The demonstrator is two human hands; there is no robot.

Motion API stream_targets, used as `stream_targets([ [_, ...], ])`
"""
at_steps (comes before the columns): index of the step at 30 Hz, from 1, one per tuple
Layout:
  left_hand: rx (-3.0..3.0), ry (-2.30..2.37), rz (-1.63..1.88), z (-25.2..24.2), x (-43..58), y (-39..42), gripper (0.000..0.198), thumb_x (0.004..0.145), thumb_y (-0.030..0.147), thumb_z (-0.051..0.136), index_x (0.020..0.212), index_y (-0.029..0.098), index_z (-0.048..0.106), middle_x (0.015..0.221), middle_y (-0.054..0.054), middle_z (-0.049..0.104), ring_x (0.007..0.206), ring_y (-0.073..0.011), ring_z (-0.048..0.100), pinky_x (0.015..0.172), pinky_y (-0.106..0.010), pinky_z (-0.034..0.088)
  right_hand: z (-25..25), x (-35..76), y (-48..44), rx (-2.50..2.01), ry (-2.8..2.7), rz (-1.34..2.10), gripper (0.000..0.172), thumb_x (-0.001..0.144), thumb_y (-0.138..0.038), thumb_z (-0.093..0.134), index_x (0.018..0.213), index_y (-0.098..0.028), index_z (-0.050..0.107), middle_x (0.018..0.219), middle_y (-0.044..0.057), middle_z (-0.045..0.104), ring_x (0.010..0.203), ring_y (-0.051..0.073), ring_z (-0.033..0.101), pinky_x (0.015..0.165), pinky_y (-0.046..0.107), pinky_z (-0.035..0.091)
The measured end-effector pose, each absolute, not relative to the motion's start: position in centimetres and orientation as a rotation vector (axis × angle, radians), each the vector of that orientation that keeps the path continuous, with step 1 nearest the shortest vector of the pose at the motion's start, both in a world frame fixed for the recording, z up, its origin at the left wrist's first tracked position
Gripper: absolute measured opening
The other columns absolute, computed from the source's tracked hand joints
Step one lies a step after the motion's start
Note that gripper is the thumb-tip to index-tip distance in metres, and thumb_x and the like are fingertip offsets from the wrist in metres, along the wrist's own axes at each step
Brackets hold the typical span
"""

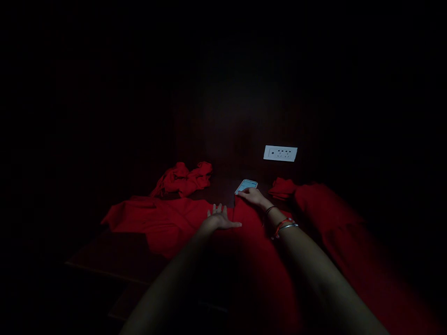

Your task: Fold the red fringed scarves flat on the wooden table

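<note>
A red cloth (249, 228) lies over the dark table and hangs toward me at the front. My left hand (220, 218) rests flat on it with the fingers spread. To the right and farther back, my right hand (254, 196) has its fingers pinched together at the cloth's far corner, though the pinch itself is hard to see. Just beneath and beyond these fingers is a phone (248, 185) with a lit screen, its lower part covered by the hand. Another spread of red cloth (157, 218) extends to the left of my left hand.
A crumpled red cloth (186, 180) lies at the back left. More red fabric (324, 204) runs down the right side, beside a small bunched piece (282, 188). A white socket panel (280, 153) is on the dark wall behind. Everything around is very dark.
</note>
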State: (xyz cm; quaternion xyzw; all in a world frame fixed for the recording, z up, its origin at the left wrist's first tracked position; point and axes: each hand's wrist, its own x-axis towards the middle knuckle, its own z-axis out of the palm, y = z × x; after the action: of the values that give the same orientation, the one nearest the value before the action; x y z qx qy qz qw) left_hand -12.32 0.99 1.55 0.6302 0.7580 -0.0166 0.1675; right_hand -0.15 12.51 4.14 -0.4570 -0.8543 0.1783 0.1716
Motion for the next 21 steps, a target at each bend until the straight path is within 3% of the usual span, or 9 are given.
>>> stream_targets([
  [5, 1.781, 2.149, -0.070, 1.5, -12.2, 1.2, 0.113, 0.046, 0.080, 0.027, 0.130, 0.007, 0.004, 0.134, -0.009, -0.005, 0.119, -0.0316, -0.009, 0.095, -0.049, 0.005, 3.3, -2.3, 14.8, -1.285, -2.269, 0.642, 0.049, 0.058, -0.024, 0.061, 0.105, -0.013, 0.051, 0.086, 0.003, 0.061, 0.072, 0.012, 0.056, 0.061, 0.019, 0.042],
  [11, 1.801, 2.141, -0.024, 1.0, -12.4, 1.1, 0.114, 0.046, 0.082, 0.024, 0.130, 0.007, 0.004, 0.134, -0.010, -0.005, 0.119, -0.0318, -0.009, 0.095, -0.049, 0.003, 2.5, -3.4, 16.5, -1.373, -2.140, 0.603, 0.041, 0.065, -0.011, 0.047, 0.106, -0.011, 0.048, 0.080, 0.004, 0.061, 0.064, 0.012, 0.057, 0.053, 0.020, 0.043],
  [16, 1.797, 2.147, -0.012, 0.9, -12.3, 0.9, 0.114, 0.045, 0.082, 0.023, 0.130, 0.008, 0.005, 0.134, -0.010, -0.006, 0.119, -0.0314, -0.010, 0.095, -0.049, 0.003, 1.6, -3.1, 15.0, -1.312, -2.182, 0.508, 0.029, 0.068, -0.011, 0.043, 0.095, -0.011, 0.054, 0.082, 0.005, 0.060, 0.076, 0.013, 0.055, 0.068, 0.023, 0.041],
  [21, 1.779, 2.164, 0.024, 1.3, -12.7, 0.5, 0.103, 0.054, 0.078, 0.018, 0.130, 0.010, 0.008, 0.134, -0.010, -0.003, 0.120, -0.0308, -0.006, 0.094, -0.049, 0.007, 2.2, -1.3, 12.0, -1.062, -2.345, 0.084, 0.029, 0.078, -0.020, 0.036, 0.101, -0.014, 0.051, 0.104, 0.008, 0.052, 0.098, 0.015, 0.044, 0.086, 0.026, 0.031],
])
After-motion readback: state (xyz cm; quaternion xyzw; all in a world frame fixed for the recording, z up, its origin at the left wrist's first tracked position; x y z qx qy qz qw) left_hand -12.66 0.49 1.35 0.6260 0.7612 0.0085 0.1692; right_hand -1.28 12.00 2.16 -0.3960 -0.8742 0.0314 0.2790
